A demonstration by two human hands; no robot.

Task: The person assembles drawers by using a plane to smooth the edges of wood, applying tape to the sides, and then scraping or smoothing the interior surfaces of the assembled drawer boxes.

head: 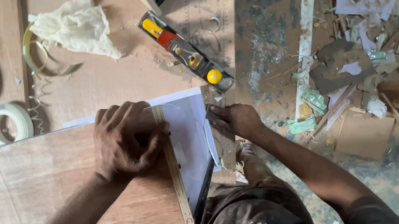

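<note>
A plywood panel (64,188) lies flat on the counter (116,71), stacked on a white laminated board (189,134) whose pale face shows past the panel's right edge and along its far edge. The left hand (125,140) presses down on the panel near its far right corner, palm flat, fingers (153,134) curled and bunched toward the exposed ply edge, grasping nothing. The forearm comes up from the lower left across the panel.

The right hand (237,119) sits just beyond the white board's right edge, its fingers pinched on a small dark flat tool (213,114) held against that edge; what kind of tool it is cannot be told. A thin curl of white edging strip (210,144) hangs along the edge below it. The right arm reaches in from the lower right, elbow bent.

A hand plane (186,51) with yellow knobs lies diagonally just beyond both hands. A crumpled cloth (76,28) and rolls of edge tape (8,120) lie further left. To the right, the floor (271,29) is crowded with offcuts and scraps (366,0).
</note>
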